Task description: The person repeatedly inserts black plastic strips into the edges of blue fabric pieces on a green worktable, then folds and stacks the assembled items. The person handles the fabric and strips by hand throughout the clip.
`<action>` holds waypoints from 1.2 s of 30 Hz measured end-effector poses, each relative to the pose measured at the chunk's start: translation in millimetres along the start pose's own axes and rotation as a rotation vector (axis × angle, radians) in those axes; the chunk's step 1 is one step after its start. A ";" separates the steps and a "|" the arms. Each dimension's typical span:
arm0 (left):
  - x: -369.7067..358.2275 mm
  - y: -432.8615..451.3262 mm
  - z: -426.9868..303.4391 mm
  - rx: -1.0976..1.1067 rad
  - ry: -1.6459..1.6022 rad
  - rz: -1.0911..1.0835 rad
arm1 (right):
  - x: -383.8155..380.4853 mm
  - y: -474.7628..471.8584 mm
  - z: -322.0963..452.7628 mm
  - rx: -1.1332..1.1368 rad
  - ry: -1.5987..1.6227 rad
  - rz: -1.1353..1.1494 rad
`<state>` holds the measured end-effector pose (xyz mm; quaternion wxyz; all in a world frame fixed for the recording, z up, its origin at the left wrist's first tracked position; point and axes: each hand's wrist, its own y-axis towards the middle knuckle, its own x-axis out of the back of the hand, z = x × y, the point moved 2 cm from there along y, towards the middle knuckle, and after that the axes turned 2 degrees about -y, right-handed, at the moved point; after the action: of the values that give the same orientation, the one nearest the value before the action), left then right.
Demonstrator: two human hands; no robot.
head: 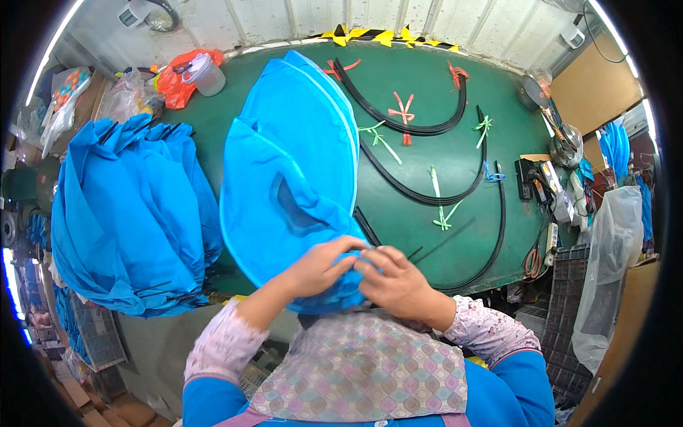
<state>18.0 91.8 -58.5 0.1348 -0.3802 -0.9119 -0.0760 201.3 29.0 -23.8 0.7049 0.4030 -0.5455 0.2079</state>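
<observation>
A large bright-blue fabric piece (299, 144) with paler edging and a dark oval patch lies across the table in front of me. My left hand (323, 267) pinches its near edge between thumb and fingers. Close beside it, slightly blurred, my right hand (395, 283) grips the same edge, the fingertips of both hands almost meeting. A thin dark strip (365, 224) runs from beside the fabric towards my fingers. Just past my right hand, the end of a thin black rod (416, 253) shows. What exactly sits between the fingertips is hidden.
Bent bundles of black strips (421, 128), tied with coloured ribbon, lie on the green table (416, 155). A blue fabric pile (133, 213) sits left, a plastic jug (208, 77) behind it. Red-handled scissors (532, 262), a power strip (551, 243) and a dark crate (565, 304) are right.
</observation>
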 end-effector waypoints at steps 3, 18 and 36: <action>-37.4 51.8 39.6 0.062 -0.385 0.495 | 22.1 8.4 -7.7 0.150 0.074 0.033; -39.6 83.4 -14.2 -0.458 0.526 0.426 | -199.1 20.2 -379.6 -1.009 0.181 -0.038; 69.0 97.7 -38.0 0.401 0.744 0.325 | -17.2 -69.9 -152.9 -0.313 0.387 -0.081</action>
<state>48.4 197.4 2.1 0.5345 -0.4317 -0.7266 -0.0073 339.0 111.9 -76.1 0.8577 0.2632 -0.4094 0.1657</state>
